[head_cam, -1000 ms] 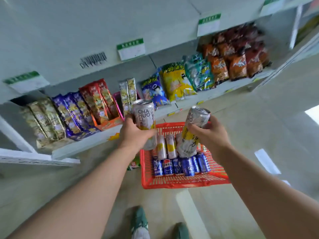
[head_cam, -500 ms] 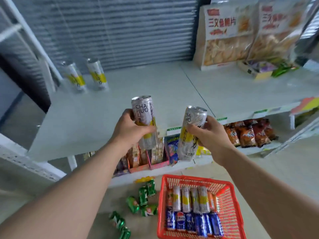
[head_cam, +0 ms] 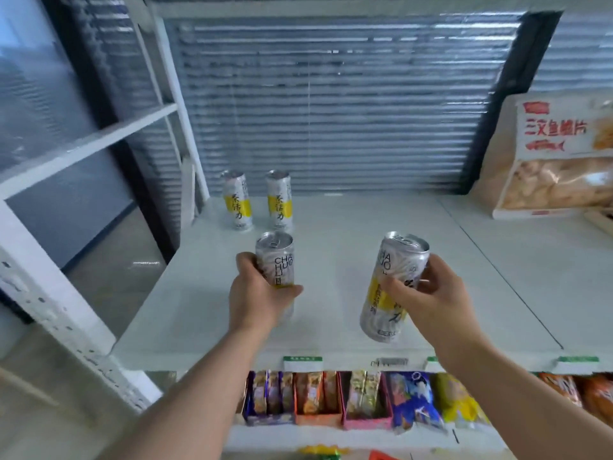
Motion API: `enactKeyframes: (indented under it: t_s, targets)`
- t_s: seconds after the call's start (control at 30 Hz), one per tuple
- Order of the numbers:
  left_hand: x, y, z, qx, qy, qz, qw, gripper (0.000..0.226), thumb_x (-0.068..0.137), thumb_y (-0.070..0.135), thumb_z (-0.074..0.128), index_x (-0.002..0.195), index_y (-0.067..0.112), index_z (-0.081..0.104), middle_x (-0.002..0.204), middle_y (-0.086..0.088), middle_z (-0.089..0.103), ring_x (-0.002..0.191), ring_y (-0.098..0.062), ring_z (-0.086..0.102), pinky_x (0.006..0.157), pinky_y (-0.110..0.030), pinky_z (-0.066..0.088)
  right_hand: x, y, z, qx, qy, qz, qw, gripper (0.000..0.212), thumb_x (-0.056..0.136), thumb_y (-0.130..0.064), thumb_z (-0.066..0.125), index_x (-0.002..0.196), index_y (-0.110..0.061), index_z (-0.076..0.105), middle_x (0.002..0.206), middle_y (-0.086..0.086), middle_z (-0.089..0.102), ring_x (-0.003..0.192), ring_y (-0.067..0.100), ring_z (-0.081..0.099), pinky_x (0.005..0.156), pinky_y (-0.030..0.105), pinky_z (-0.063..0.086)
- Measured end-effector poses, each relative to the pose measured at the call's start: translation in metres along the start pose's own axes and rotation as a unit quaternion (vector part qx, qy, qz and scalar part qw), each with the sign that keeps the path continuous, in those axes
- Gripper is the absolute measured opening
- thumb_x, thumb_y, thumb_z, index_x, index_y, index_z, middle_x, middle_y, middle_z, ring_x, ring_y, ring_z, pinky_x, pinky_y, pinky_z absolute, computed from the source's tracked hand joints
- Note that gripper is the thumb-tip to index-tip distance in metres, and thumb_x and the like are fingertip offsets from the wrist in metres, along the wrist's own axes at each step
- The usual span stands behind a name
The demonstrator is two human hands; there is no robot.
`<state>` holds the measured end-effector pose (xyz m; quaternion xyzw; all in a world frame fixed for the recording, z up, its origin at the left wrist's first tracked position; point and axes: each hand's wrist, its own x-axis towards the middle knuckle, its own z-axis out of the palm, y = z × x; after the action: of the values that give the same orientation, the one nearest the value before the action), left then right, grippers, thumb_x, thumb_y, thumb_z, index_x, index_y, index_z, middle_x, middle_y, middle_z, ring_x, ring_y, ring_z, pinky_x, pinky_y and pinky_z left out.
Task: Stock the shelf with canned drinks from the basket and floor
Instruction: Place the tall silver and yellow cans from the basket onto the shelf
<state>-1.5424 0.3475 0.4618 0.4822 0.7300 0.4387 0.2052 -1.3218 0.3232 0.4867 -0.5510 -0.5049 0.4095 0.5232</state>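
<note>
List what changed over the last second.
Both hands carried their cans up from over the basket to above the white shelf: the left hand with its upright can, the right hand with its tilted can. Both grips are unchanged, and the two cans at the shelf's back have not moved.

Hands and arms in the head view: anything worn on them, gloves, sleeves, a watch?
Nothing worn shows. The left hand and right hand are bare: no gloves, no rings visible. The left forearm and right forearm are bare to the frame edge: no sleeve, watch or band.
</note>
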Motion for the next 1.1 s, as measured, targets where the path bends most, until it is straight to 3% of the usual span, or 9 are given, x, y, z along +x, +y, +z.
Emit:
enactKeyframes:
  t_s: [0.23, 0.33, 0.37, 0.5, 0.77, 0.9, 1.1]
  targets:
    - [0.048, -0.023, 0.027, -0.052, 0.016, 0.030, 0.998, 0.081, 0.052, 0.025, 0.092, 0.108, 0.011, 0.036, 0.095, -0.002, 0.058, 0.085, -0.028, 0.061, 0.068, -0.034, 0.048, 0.042, 0.024, 0.040, -0.033, 0.002, -0.025, 0.999, 0.028, 0.077, -0.016, 0.078, 0.096, -0.030, 0.064, 0.087, -0.008, 0.070, 0.088, 0.012, 0.065, 0.067, 0.025, 0.050]
    - [0.051, -0.033, 0.029, -0.083, -0.036, 0.022, 0.996, 0.082, 0.061, 0.019, 0.088, 0.123, 0.012, 0.036, 0.110, 0.006, 0.055, 0.080, -0.010, 0.059, 0.060, -0.012, 0.041, 0.049, 0.032, 0.046, -0.033, 0.010, -0.026, 0.999, 0.029, 0.077, -0.016, 0.077, 0.097, -0.031, 0.064, 0.087, -0.009, 0.070, 0.089, 0.011, 0.065, 0.068, 0.024, 0.051]
    - [0.051, -0.039, 0.029, -0.087, -0.053, 0.019, 0.995, 0.078, 0.064, 0.020, 0.086, 0.126, 0.014, 0.039, 0.113, 0.007, 0.057, 0.084, -0.007, 0.060, 0.062, -0.011, 0.040, 0.050, 0.034, 0.047, -0.038, 0.013, -0.028, 0.999, 0.029, 0.077, -0.017, 0.078, 0.097, -0.032, 0.064, 0.087, -0.009, 0.070, 0.089, 0.011, 0.065, 0.068, 0.025, 0.051]
    - [0.049, -0.055, 0.031, -0.055, -0.057, 0.038, 0.996, 0.052, 0.067, 0.024, 0.083, 0.111, 0.021, 0.055, 0.095, 0.013, 0.063, 0.092, -0.010, 0.062, 0.073, -0.022, 0.041, 0.052, 0.041, 0.049, -0.043, 0.035, -0.034, 0.998, 0.029, 0.076, -0.016, 0.078, 0.094, -0.034, 0.063, 0.086, -0.011, 0.069, 0.089, 0.007, 0.064, 0.067, 0.023, 0.049]
    - [0.063, -0.032, 0.071, -0.063, -0.045, 0.059, 0.995, 0.033, 0.071, 0.020, 0.079, 0.099, 0.020, 0.061, 0.069, 0.018, 0.055, 0.073, -0.015, 0.053, 0.056, -0.019, 0.035, 0.060, 0.045, 0.041, -0.023, 0.072, -0.041, 0.996, 0.028, 0.077, -0.009, 0.076, 0.089, -0.030, 0.063, 0.086, -0.008, 0.069, 0.091, 0.014, 0.063, 0.066, 0.025, 0.048]
    - [0.087, -0.017, 0.095, -0.051, -0.036, 0.063, 0.996, 0.031, 0.076, 0.020, 0.073, 0.104, 0.018, 0.061, 0.078, 0.013, 0.057, 0.078, -0.015, 0.053, 0.060, -0.021, 0.030, 0.070, 0.046, 0.039, -0.011, 0.079, -0.048, 0.996, 0.027, 0.076, -0.008, 0.076, 0.091, -0.027, 0.064, 0.086, -0.007, 0.069, 0.091, 0.015, 0.062, 0.066, 0.023, 0.046]
    - [0.126, -0.008, 0.128, -0.031, -0.013, 0.067, 0.997, 0.027, 0.073, 0.027, 0.076, 0.095, 0.019, 0.063, 0.077, 0.010, 0.060, 0.073, -0.013, 0.052, 0.063, -0.024, 0.031, 0.088, 0.052, 0.029, -0.011, 0.084, -0.057, 0.995, 0.028, 0.075, -0.012, 0.077, 0.094, -0.029, 0.066, 0.082, -0.015, 0.070, 0.082, 0.001, 0.061, 0.062, 0.015, 0.047]
